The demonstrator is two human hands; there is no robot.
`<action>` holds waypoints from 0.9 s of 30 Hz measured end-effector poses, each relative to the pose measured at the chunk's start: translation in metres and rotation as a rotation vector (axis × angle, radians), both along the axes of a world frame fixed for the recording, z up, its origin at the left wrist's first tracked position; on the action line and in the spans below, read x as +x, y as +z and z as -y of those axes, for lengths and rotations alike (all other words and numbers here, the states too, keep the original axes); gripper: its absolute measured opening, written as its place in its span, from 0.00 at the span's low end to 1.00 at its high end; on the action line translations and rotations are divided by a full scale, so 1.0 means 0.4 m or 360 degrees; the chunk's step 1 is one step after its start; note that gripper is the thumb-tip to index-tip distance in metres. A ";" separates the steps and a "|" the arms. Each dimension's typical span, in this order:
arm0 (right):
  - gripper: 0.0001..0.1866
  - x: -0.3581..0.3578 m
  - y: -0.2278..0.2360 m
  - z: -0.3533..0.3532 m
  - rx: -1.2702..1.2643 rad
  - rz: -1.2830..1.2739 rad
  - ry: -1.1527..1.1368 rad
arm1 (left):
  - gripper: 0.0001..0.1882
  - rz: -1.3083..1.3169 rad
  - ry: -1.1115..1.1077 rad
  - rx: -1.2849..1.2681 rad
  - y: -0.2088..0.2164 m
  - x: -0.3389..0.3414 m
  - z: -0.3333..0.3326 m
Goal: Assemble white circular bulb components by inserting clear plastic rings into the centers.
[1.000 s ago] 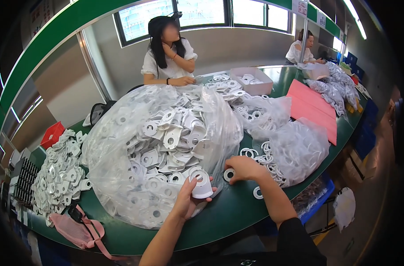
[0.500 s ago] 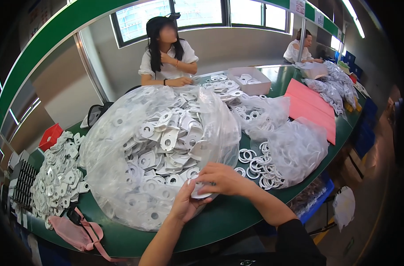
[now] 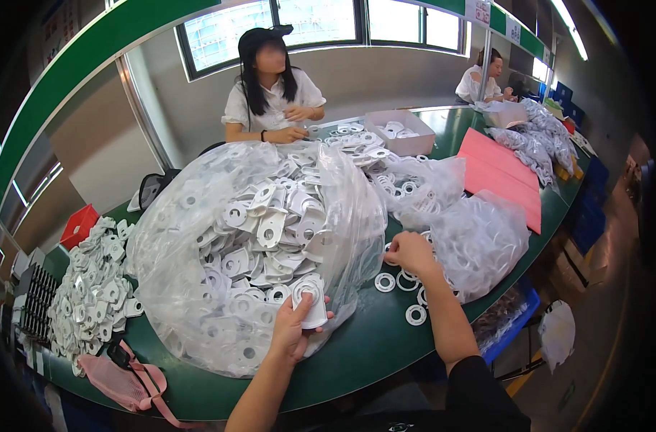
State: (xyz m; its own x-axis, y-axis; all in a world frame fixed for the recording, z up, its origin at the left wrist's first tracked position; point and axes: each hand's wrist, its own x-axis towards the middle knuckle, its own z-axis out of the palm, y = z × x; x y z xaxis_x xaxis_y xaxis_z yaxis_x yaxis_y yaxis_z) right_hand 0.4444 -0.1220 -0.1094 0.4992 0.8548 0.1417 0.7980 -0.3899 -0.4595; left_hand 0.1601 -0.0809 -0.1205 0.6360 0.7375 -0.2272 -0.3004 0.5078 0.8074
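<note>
Having just left the white plate (image 3: 315, 314), the right hand (image 3: 414, 253) bunches over the loose white rings (image 3: 416, 307), whether pinching one I can't tell, so the left hand (image 3: 290, 331) alone holds that plate between thumb and fingers, in front of the big clear bag (image 3: 351, 209).

Below centre of the frame, the left hand (image 3: 292, 335) grips a white plate (image 3: 316, 315); right of centre, the right hand (image 3: 410, 253) is at white rings (image 3: 409, 317). A clear bag (image 3: 352, 205) covers mid-bench (image 3: 364, 363); lower left lies a pink pouch (image 3: 110, 379).
</note>
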 end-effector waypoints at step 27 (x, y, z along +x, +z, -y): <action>0.15 0.191 0.048 0.079 0.0414 -0.2097 0.0004 | 0.21 0.0208 -0.0243 0.0075 0.022 0.004 0.016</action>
State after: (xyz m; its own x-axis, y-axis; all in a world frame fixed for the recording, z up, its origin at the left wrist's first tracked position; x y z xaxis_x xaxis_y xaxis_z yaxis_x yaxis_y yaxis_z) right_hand 0.5209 -0.1538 -0.0902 0.3868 0.8778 -0.2825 -0.2924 -0.1737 -0.9404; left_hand 0.1616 -0.0872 -0.1119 0.7631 0.6381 -0.1030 -0.3267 0.5183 0.7903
